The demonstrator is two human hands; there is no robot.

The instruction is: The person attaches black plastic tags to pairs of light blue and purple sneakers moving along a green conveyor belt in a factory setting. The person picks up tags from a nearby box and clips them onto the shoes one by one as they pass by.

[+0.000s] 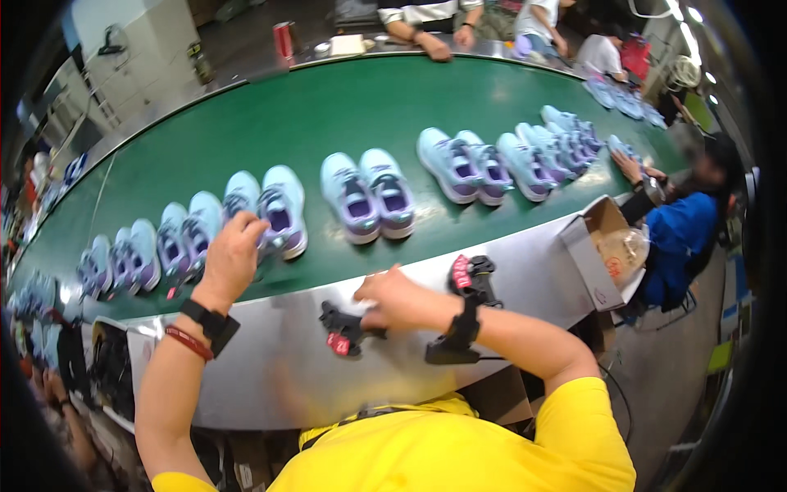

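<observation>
My left hand (232, 256) reaches over the table's near edge. Its fingers are pinched together against the near side of a light blue sneaker (283, 211) with a purple lining; what they grip, if anything, is too small to make out. That shoe's mate (242, 193) stands just left, partly behind my fingers. My right hand (406, 305) hovers over the metal ledge, thumb and forefinger apart, with nothing visible between them. Beside it lies a black clamp-like device (343, 330) with a red label. Another such black device (474, 280) lies to its right.
More light blue sneakers (361, 197) stand in pairs along the green belt (328, 107). A brushed-metal ledge (287, 369) runs along my side. An open carton (594, 262) holding plastic wrap stands right, near a co-worker in blue (680, 238). Across, another person's hands (434, 45) rest by a red can (284, 41).
</observation>
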